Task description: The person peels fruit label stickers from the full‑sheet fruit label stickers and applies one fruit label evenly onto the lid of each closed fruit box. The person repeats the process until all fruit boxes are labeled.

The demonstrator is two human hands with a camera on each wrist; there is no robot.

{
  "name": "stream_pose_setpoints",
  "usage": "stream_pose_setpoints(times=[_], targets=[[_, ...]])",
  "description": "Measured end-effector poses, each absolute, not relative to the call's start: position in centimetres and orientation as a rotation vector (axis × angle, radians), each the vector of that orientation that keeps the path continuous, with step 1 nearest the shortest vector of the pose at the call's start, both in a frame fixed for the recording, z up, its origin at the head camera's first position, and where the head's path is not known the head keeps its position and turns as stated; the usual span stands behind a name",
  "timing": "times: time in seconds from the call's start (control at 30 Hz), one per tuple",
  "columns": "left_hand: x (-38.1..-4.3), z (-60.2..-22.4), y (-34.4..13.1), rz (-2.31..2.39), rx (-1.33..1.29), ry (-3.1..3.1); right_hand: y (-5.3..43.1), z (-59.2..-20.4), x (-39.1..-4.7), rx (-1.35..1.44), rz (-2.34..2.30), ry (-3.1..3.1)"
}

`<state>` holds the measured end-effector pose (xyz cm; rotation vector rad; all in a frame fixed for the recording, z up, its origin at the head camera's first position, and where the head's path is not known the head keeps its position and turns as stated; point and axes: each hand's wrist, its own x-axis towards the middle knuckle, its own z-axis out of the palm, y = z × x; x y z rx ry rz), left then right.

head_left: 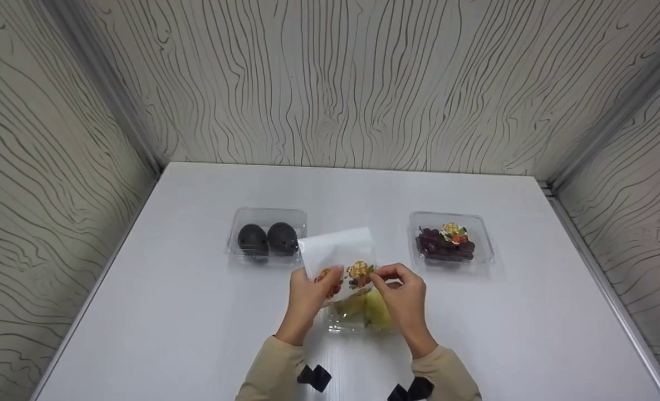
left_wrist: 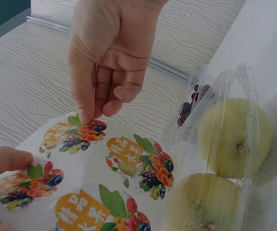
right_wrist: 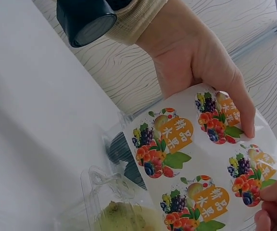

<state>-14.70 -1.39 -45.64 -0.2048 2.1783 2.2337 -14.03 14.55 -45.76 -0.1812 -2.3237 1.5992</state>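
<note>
A white sheet of fruit-print stickers [head_left: 335, 248] is tilted up over the front of the table. My left hand [head_left: 306, 292] grips it by its left side, the thumb lying across the printed face. With thumb and forefinger my right hand [head_left: 405, 292] pinches the edge of one sticker [left_wrist: 76, 134] near the sheet's right side. That sticker still lies against the sheet in the left wrist view. Below both hands stands a clear plastic box [head_left: 343, 327] holding yellow-green round fruit [left_wrist: 234, 137]. The sheet and hands hide part of this box.
At the back left a clear box [head_left: 271, 214] contains two dark, egg-shaped fruits [head_left: 253, 240]. Another clear box [head_left: 480, 225], back right, holds dark red grapes [head_left: 438, 248] and bears a fruit sticker [head_left: 454, 234] on its lid. Wood-grain panels [head_left: 330, 83] wall the white table [head_left: 168, 289].
</note>
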Motion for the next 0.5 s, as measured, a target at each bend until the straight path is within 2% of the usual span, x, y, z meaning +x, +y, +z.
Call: stream_pose_setpoints(times=[0.5], targets=[[-14.94,-45.69,-1.73,2.260,-0.152,2.259,14.27,-45.30,-13.67,-0.137,1.723,-2.328]])
